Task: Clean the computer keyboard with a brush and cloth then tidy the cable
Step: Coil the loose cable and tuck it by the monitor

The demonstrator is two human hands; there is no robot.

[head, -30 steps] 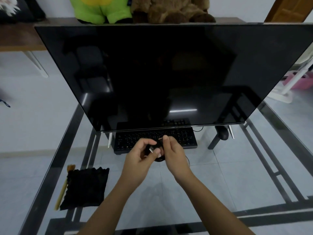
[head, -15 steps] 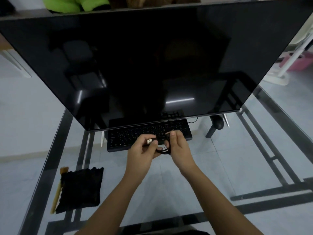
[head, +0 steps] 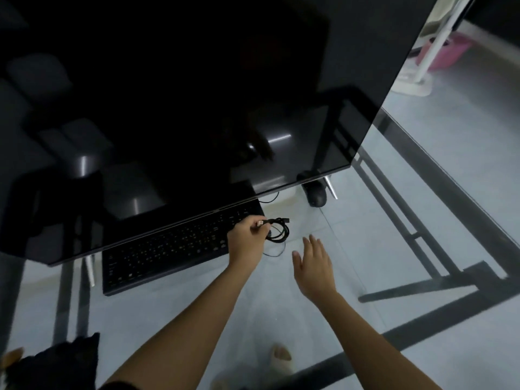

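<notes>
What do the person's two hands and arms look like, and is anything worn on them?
Both forearms are bare up to the lower edge of the picture: no sleeves show. The left hand and the right hand wear no gloves, and no watch, ring or bracelet shows on the wrists and fingers in view.

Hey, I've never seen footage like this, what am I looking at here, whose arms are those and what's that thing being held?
This is one camera worn on a person's head, looking down at their own bare hands over a glass desk. The left hand pinches the plug end of a coiled black cable in its fingers. The right hand is open and holds nothing. A black keyboard lies under a big dark monitor, with a mouse to the right. A black cloth sits at the near left corner.
</notes>
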